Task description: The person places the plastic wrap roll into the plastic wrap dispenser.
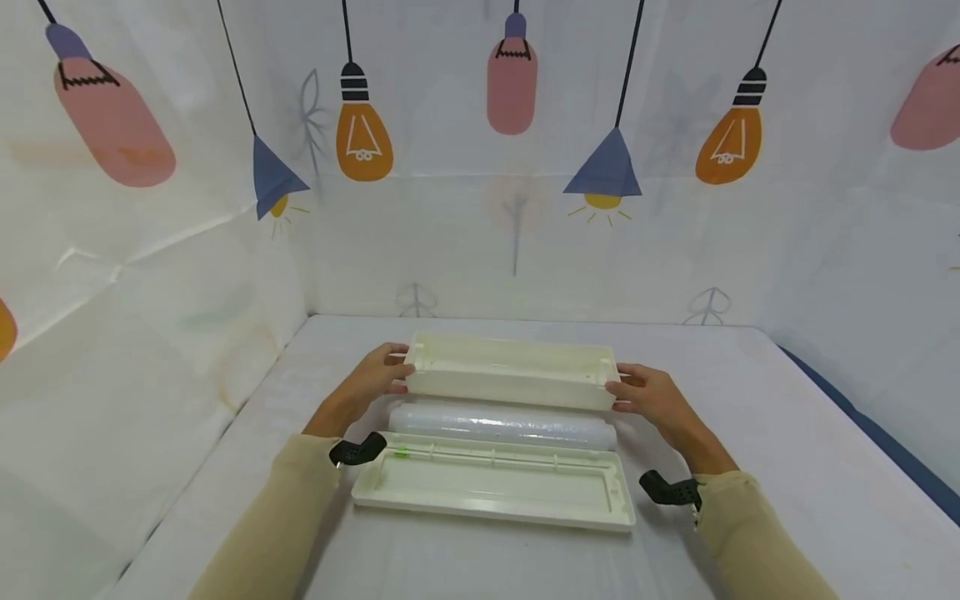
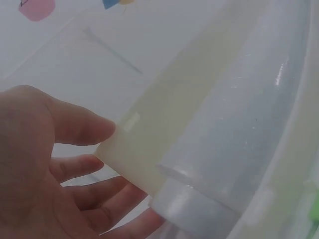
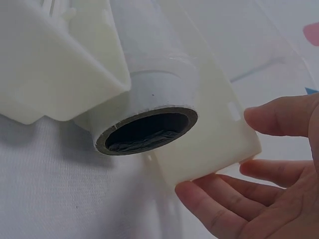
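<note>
A long cream plastic box (image 1: pixel 510 385), open on top, is at the back of the row on the table. My left hand (image 1: pixel 366 385) grips its left end, thumb on the near side. At its right end my right hand (image 1: pixel 654 398) holds it the same way. Just in front lies a roll of clear plastic film (image 1: pixel 502 425); its hollow core shows in the right wrist view. Nearest me is a shallow cream lid (image 1: pixel 491 485), inner side up, with a small green piece at its back left. In the left wrist view, the thumb and fingertips touch the box's corner (image 2: pixel 144 134).
A white cloth covers the table (image 1: pixel 750 400). White sheets printed with lamps and bulbs hang as a wall (image 1: pixel 450 242) behind it and at both sides. Dark camera straps (image 1: pixel 358 450) sit at both wrists.
</note>
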`<state>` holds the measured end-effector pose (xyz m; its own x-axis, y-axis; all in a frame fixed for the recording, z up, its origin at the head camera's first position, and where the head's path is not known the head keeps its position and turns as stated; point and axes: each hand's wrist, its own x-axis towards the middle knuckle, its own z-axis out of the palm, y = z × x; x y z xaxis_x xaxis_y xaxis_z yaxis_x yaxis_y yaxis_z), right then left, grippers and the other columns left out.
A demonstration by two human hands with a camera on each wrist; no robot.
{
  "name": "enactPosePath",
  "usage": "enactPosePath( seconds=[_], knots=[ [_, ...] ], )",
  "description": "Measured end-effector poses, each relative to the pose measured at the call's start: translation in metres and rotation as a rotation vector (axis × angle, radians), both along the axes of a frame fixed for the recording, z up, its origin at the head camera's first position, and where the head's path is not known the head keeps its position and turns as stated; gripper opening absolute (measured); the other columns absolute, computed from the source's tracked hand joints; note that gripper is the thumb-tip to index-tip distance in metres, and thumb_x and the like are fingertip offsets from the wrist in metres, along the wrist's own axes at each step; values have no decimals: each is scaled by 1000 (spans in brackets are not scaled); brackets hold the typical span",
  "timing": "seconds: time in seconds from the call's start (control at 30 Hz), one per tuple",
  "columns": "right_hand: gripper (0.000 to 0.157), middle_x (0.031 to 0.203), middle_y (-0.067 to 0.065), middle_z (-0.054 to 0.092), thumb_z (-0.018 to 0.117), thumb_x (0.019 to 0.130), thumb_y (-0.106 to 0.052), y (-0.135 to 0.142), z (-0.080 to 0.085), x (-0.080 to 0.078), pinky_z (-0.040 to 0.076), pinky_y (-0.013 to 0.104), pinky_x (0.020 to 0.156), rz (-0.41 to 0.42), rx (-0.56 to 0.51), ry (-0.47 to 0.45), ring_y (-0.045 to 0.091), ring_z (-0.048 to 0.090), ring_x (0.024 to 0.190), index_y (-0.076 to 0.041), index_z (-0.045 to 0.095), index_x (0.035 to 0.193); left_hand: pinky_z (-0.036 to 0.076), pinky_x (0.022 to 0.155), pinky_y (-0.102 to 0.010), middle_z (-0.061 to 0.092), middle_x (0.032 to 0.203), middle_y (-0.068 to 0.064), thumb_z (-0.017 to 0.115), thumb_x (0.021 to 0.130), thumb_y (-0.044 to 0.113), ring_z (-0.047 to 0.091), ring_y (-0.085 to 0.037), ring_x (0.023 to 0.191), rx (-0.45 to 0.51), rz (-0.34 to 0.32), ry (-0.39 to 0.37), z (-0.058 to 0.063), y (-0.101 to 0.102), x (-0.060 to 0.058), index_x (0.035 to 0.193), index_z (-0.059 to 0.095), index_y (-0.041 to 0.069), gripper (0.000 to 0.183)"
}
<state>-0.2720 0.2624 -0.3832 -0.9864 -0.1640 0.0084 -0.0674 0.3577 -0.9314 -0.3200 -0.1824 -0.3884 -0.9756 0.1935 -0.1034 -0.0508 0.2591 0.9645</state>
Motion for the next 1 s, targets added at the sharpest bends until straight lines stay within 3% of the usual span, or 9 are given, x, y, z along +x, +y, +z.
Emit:
enactPosePath(
  seconds=[0.3, 1.0],
  knots=[
    [64, 147, 34, 40, 62, 102, -18, -3, 1, 0, 54, 42, 94, -16, 40, -5, 45, 53, 125, 11, 32, 150, 49, 101, -49, 38, 152, -28, 56, 103, 12, 51, -40, 128, 0, -6, -8, -3, -2, 4, 150, 32, -4, 55],
    [63, 147, 31, 43, 63, 101, -22, -1, -9, 1, 56, 39, 91, -57, 45, -9, 40, 57, 123, 8, 36, 150, 51, 99, -42, 43, 150, -24, 57, 103, 18, 56, -36, 125, -31, 4, 1, -10, -6, 16, 149, 38, 0, 53]
  ],
)
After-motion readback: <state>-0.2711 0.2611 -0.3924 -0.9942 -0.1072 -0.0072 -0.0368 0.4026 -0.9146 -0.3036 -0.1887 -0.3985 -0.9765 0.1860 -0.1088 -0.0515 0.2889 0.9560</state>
